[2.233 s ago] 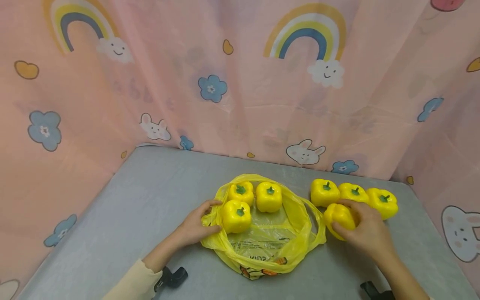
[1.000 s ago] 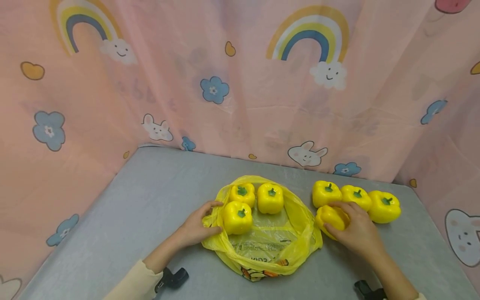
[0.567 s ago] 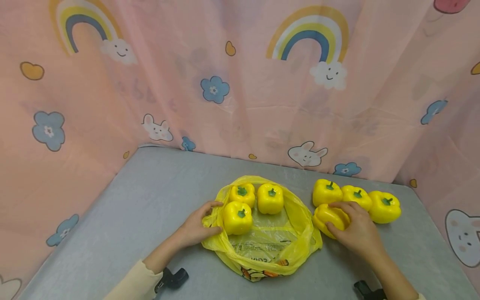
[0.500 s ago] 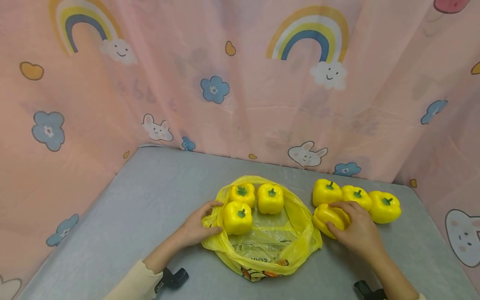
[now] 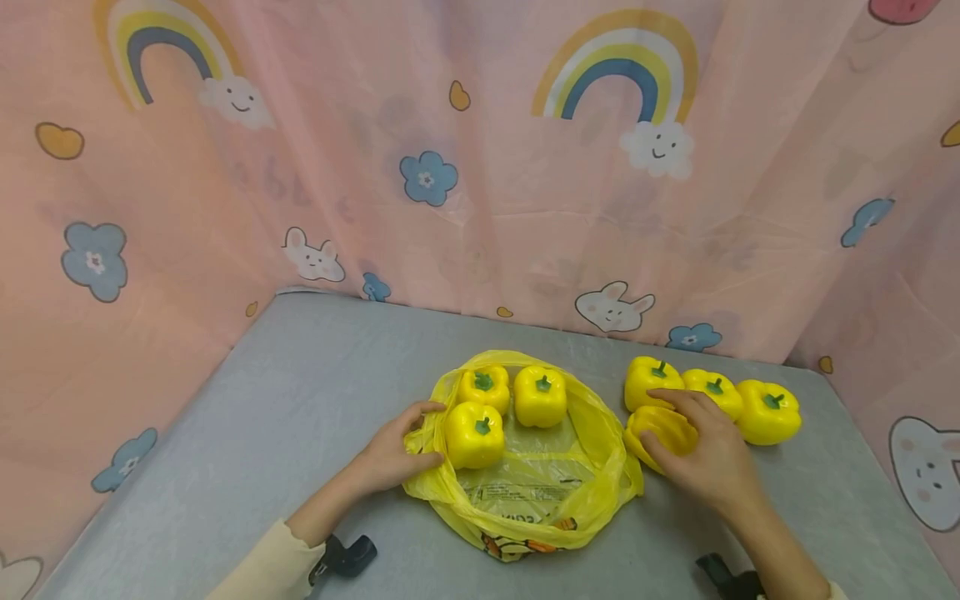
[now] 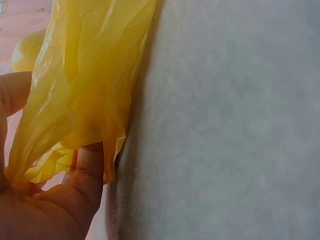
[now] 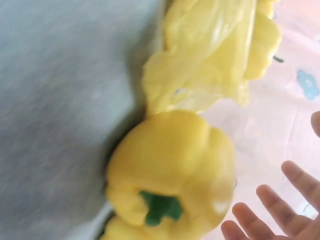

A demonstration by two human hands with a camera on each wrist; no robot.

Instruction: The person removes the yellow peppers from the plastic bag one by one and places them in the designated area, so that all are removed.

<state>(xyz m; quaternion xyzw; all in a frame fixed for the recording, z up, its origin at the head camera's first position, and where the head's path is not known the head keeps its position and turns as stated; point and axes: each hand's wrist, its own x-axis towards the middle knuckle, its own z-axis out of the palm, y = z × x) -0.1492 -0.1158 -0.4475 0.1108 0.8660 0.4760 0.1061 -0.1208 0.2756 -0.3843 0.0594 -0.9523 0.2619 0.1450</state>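
Observation:
A yellow plastic bag (image 5: 525, 533) stands wide-mouthed on the table, with three yellow bell peppers inside; one pepper (image 5: 474, 435) is nearest the left hand. My left hand (image 5: 390, 450) grips the bag's left rim; in the left wrist view the fingers of that hand (image 6: 60, 205) bend round the yellow film (image 6: 95, 65). Just right of the bag, a pepper (image 5: 666, 423) lies tipped, its stem hidden from the head view. My right hand (image 5: 716, 462) is beside it with fingers apart. The right wrist view shows that pepper (image 7: 170, 155) and the spread fingers (image 7: 280, 212) off it.
Three more peppers stand in a row behind the right hand, the leftmost (image 5: 651, 382) close behind the tipped one. A grey table (image 5: 315, 375) bears everything. A pink patterned curtain (image 5: 495, 242) hangs around its back and sides.
The right hand has brought the tipped pepper left to the bag's edge, and its fingers have now spread off it. The left hand has kept its hold on the rim.

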